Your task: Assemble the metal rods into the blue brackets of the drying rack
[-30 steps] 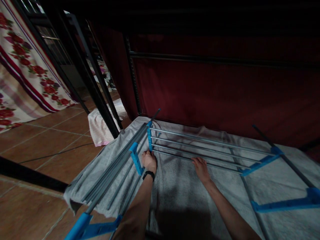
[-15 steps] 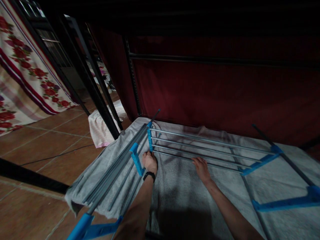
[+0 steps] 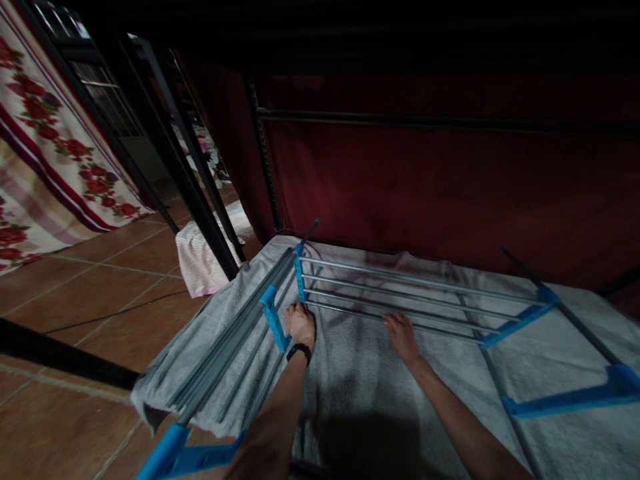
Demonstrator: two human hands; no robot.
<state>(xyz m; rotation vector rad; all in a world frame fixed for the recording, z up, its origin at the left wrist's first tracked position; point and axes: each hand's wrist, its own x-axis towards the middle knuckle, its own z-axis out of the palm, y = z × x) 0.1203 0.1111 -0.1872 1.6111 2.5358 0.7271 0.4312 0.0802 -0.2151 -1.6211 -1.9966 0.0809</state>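
Observation:
A drying rack with blue plastic brackets and grey metal rods stands partly assembled on a grey cloth. My left hand (image 3: 301,325), a dark band on its wrist, is closed at the lower end of an upright blue bracket (image 3: 300,279); its fingertips are partly hidden. On the lowest of the parallel rods (image 3: 345,311), my right hand (image 3: 401,335) rests with bent fingers around it. Those rods run from the upright bracket to a slanted blue bracket (image 3: 517,327) at the right. Left of my left hand is another blue bracket (image 3: 274,320).
Several loose grey rods (image 3: 235,327) lie along the left edge of the grey cloth (image 3: 365,380). A dark red sheet (image 3: 425,187) hangs behind. Black metal posts (image 3: 175,153) and a tiled floor (image 3: 100,287) are at the left, with a striped cloth (image 3: 200,260) by a post.
The right end of the rack has shifted slightly to the left and up. Both hands keep their places on the bracket and the rod.

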